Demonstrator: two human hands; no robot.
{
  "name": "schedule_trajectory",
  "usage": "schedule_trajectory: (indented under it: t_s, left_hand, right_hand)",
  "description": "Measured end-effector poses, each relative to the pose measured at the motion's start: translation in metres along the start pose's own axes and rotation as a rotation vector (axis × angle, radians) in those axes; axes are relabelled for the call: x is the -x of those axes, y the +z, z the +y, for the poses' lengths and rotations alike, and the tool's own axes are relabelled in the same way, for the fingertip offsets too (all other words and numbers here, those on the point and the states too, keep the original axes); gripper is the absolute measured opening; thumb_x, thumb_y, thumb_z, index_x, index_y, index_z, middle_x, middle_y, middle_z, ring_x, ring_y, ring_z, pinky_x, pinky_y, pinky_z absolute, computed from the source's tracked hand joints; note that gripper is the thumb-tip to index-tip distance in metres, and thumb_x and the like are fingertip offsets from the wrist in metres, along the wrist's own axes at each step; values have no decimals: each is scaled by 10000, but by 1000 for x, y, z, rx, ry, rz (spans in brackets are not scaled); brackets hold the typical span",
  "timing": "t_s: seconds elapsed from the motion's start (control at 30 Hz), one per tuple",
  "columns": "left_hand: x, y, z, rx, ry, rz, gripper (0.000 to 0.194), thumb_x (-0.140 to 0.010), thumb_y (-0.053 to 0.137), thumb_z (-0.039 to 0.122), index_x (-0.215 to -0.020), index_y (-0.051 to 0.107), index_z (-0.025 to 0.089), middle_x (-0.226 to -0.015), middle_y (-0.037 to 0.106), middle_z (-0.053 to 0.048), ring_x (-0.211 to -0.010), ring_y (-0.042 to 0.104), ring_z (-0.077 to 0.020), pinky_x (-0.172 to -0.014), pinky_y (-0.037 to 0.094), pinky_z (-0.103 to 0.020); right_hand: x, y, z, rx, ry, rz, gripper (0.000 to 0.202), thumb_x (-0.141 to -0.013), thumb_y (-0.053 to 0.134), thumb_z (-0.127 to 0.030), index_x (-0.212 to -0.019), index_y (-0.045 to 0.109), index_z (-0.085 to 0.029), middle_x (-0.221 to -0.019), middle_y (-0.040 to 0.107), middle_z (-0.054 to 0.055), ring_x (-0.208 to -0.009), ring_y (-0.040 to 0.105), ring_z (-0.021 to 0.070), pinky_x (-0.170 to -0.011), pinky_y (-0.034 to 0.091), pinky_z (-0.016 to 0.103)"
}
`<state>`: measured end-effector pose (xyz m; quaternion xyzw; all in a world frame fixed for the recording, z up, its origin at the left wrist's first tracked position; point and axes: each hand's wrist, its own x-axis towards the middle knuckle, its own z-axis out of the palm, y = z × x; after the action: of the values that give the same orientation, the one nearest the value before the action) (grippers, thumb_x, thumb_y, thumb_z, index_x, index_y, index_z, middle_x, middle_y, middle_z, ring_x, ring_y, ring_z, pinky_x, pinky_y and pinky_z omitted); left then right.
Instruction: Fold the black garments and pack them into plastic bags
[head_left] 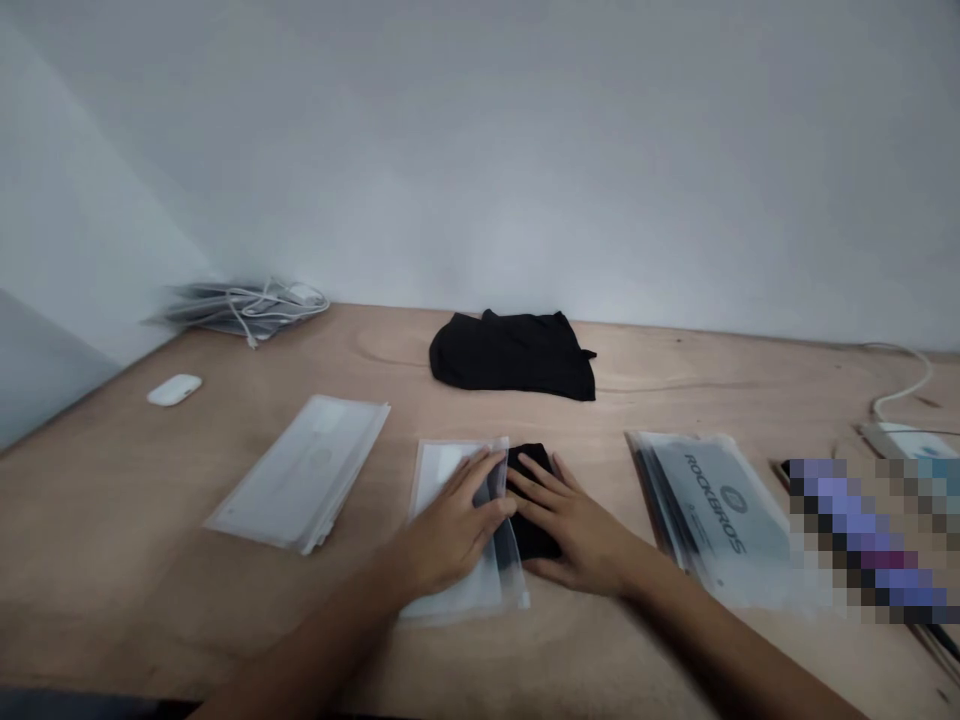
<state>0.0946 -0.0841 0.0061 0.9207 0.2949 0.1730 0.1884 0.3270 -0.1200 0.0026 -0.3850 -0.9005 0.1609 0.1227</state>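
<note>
A clear plastic zip bag [457, 600] lies flat on the table in front of me, its slider edge to the right. My left hand [457, 525] rests on top of it, fingers stretched along the opening edge and thumb pointing right. Folded black cloth [534, 535] sits at that opening, its left part showing dark under the clear plastic. Pressed flat on the cloth is my right hand [574, 525], with its fingers spread. Its fingertips come close to my left thumb. A larger piece of black cloth [514, 355] lies spread out farther back.
Empty-looking zip bags [300, 475] lie stacked at left. Filled bags printed ROCKBROS [712, 510] are piled at right, beside a blurred-out device [862, 540]. A white case [175, 390], grey bags with a white cable [255, 308] and a white box [911, 440] stand near the wall.
</note>
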Motion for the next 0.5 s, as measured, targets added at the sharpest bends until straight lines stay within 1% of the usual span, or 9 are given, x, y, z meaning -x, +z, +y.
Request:
schedule_trajectory:
  t_s: [0.03, 0.1, 0.17, 0.2, 0.27, 0.3, 0.37, 0.43, 0.5]
  left_hand:
    - [0, 1, 0, -8, 10, -13, 239, -1024, 441, 172, -1077, 669, 221, -1651, 297, -71, -1532, 224, -297, -1214, 289, -565]
    - [-1, 2, 1, -7, 28, -38, 246, -1002, 453, 141, -1082, 672, 220, -1651, 300, -73, -1533, 222, -304, -1215, 276, -577]
    - [-2, 1, 2, -2, 35, -42, 263, -983, 455, 118, -1093, 671, 221, -1651, 302, -77, -1534, 216, -309, -1217, 263, -587]
    - [-2, -1, 1, -2, 37, -37, 268, -978, 456, 112, -1096, 669, 224, -1651, 301, -77, -1536, 210, -312, -1217, 257, -594]
    - [-1, -4, 0, -6, 38, -22, 264, -982, 453, 110, -1091, 662, 229, -1655, 294, -73, -1539, 197, -312, -1218, 247, -600]
    - [-1, -5, 0, -7, 40, -16, 254, -991, 451, 116, -1086, 658, 230, -1657, 289, -70, -1541, 190, -309, -1218, 245, -599]
    - [0, -6, 0, -6, 42, -10, 230, -1018, 443, 140, -1077, 647, 229, -1659, 281, -70, -1544, 186, -295, -1220, 251, -589]
    - [-1, -4, 2, 3, 50, -12, 215, -1045, 430, 184, -1076, 639, 226, -1661, 271, -80, -1543, 191, -286, -1218, 267, -575]
    - [-2, -1, 7, 9, 64, -12, 214, -1055, 432, 212, -1062, 646, 221, -1665, 255, -90, -1540, 199, -295, -1214, 285, -564]
  right_hand:
    - [2, -1, 0, -10, -4, -13, 760, -822, 697, -267, -1524, 413, -203, -1641, 315, 118, -1551, 104, 326, -1211, 154, 647]
    - [0, 3, -3, -43, -46, -24, 654, -831, 668, -209, -1464, 504, -217, -1608, 388, 101, -1553, 94, 314, -1213, 227, 605]
    - [-7, 14, -10, -67, -67, 18, 561, -830, 646, -162, -1386, 588, -211, -1546, 480, 102, -1550, 125, 310, -1206, 293, 563]
    - [-12, 19, -14, -69, -55, 51, 536, -828, 641, -148, -1360, 611, -207, -1520, 509, 107, -1545, 149, 317, -1200, 312, 561]
    - [-17, 22, -18, -69, -22, 101, 533, -820, 643, -132, -1349, 619, -194, -1505, 521, 121, -1534, 194, 333, -1192, 325, 573]
    - [-17, 20, -19, -78, -24, 100, 546, -823, 647, -138, -1365, 604, -188, -1515, 509, 127, -1532, 204, 330, -1194, 324, 571]
    - [-11, 9, -16, -126, -56, 69, 585, -849, 656, -181, -1424, 547, -181, -1555, 459, 132, -1538, 190, 306, -1203, 320, 543]
    - [2, -3, -11, -172, -76, 40, 644, -884, 646, -223, -1498, 455, -184, -1621, 353, 129, -1549, 143, 279, -1211, 311, 513]
    - [14, -8, -6, -176, -50, 31, 709, -887, 643, -218, -1544, 378, -203, -1670, 231, 121, -1553, 106, 274, -1211, 312, 508]
